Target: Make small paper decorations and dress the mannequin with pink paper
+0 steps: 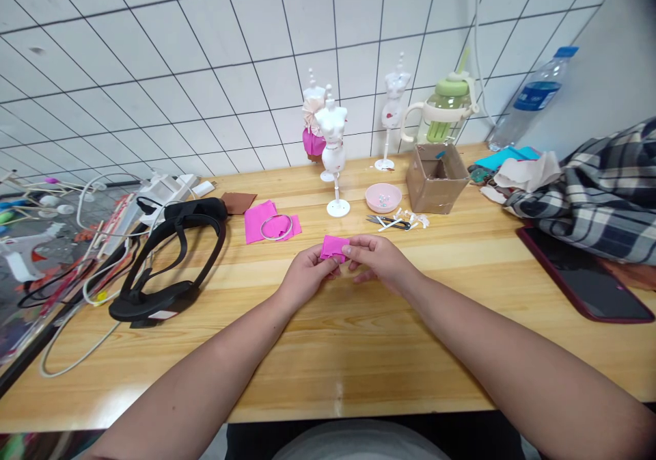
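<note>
A small folded piece of bright pink paper or cloth (334, 247) is held up over the wooden table, between both hands. My left hand (309, 270) pinches its lower left side, thumb on top. On its right edge, the thumb and index finger of my right hand (378, 258) close, while the other fingers are loosely curled below. Just beyond my hands stands a white mini dress form (334, 149) on a round base. Scissors (392, 223) lie past my right hand among white scraps. Larger pink sheets (261, 221) with a metal ring (277, 227) on top lie to the left.
Behind are a second bare dress form (393, 108), a dressed one (313, 122), a pink dish (383, 198) with small clear bits and a cardboard box (438, 178). A black headset strap (177, 268) and cables sit left; a tablet (584, 272) and plaid cloth (609, 186) lie right.
</note>
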A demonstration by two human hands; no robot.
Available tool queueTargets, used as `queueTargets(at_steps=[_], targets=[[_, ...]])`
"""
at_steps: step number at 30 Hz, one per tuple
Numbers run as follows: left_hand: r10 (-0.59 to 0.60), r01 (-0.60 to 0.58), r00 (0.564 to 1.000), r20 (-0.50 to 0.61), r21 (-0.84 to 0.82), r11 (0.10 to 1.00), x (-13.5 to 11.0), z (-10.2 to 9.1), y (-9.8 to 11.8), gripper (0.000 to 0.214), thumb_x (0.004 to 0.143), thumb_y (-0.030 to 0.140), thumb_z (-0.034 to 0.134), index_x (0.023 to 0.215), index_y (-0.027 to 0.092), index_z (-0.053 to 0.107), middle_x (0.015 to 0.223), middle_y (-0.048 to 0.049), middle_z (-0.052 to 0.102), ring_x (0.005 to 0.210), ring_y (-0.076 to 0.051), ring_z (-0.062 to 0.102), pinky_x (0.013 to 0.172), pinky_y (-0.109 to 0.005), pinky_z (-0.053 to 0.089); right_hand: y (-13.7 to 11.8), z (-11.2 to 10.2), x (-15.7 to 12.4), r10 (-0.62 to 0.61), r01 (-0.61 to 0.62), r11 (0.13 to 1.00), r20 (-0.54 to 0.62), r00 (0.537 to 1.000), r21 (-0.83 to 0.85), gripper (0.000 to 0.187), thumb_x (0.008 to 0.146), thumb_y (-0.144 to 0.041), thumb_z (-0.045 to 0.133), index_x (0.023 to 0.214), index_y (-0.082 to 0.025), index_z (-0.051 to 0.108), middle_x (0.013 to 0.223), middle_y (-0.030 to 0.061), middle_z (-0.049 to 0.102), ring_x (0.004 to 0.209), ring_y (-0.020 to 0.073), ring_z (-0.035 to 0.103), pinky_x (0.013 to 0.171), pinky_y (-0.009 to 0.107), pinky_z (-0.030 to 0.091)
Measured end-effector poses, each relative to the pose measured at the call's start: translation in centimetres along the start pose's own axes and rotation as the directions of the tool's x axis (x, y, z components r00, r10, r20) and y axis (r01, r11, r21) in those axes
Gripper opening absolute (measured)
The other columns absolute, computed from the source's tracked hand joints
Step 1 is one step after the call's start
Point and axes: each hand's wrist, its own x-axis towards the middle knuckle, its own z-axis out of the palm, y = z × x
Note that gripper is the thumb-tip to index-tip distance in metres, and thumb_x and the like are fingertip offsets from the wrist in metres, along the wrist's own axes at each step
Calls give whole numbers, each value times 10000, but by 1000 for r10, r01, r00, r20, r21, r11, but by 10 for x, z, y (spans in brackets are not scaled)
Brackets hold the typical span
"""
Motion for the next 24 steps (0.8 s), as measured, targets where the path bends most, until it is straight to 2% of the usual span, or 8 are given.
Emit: queueTargets(at_steps=[6,11,14,16,18,20,22,24], targets=[[47,-52,998,43,128,990,-2,-1,3,346,764,434,676,974,161,703,768,-7,661,659,-135,534,650,-247,413,3,-3,3,-48,46,998,-62,997,-30,339,577,-361,827,785,-179,631,653,-35,570,580,92,510,437,190,503],[99,-99,995,1,92,991,-1,-1,2,370,799,469,634,977,150,690,784,-25,668,727,-162,575,686,-259,433,2,2,1,-81,77,996,-94,992,-50,365,536,-366,840,754,-185,611,658,-37,590,574,100,530,469,218,514],[102,-97,994,-34,114,989,2,-2,-3,331,810,460,624,874,142,693,718,-20,650,708,-161,577,705,-268,442,3,4,1,-104,94,989,-82,991,-112,329,593,-395,803,753,-188,604,663,-32,603,557,103,535,482,229,511],[111,-103,993,-49,137,985,4,-4,-5,318,809,453,630,847,145,700,708,-18,652,708,-162,580,719,-272,447,2,-1,3,-169,154,961,-47,985,-230,286,685,-415,735,816,-187,621,715,-11,642,581,117,563,514,243,512],[102,-91,992,-80,125,988,4,-6,-5,318,802,455,643,861,152,714,751,-27,681,737,-168,594,742,-279,455,-1,-15,7,-321,277,839,-15,947,-468,259,776,-404,656,921,-189,647,806,21,682,677,146,606,608,274,518],[54,-48,994,-98,67,997,3,-9,-5,328,783,459,670,893,156,733,843,-51,720,797,-181,617,788,-295,464,-6,-37,11,-509,322,536,5,861,-780,238,831,-362,607,989,-197,671,898,49,701,827,187,618,763,325,496],[-12,8,995,-98,-37,999,1,-12,-5,336,753,456,707,900,156,746,904,-73,738,836,-193,636,822,-313,472,-10,-59,16,-578,190,232,22,816,-954,230,878,-304,542,1017,-194,688,1024,84,697,1000,249,576,870,377,440],[-73,62,994,-79,-133,989,-1,-14,-5,323,729,445,734,869,154,752,879,-80,743,818,-189,646,813,-317,483,-12,-75,18,-522,42,76,-4,853,-996,250,898,-267,504,1047,-198,693,1035,102,691,1007,263,569,855,369,422]])
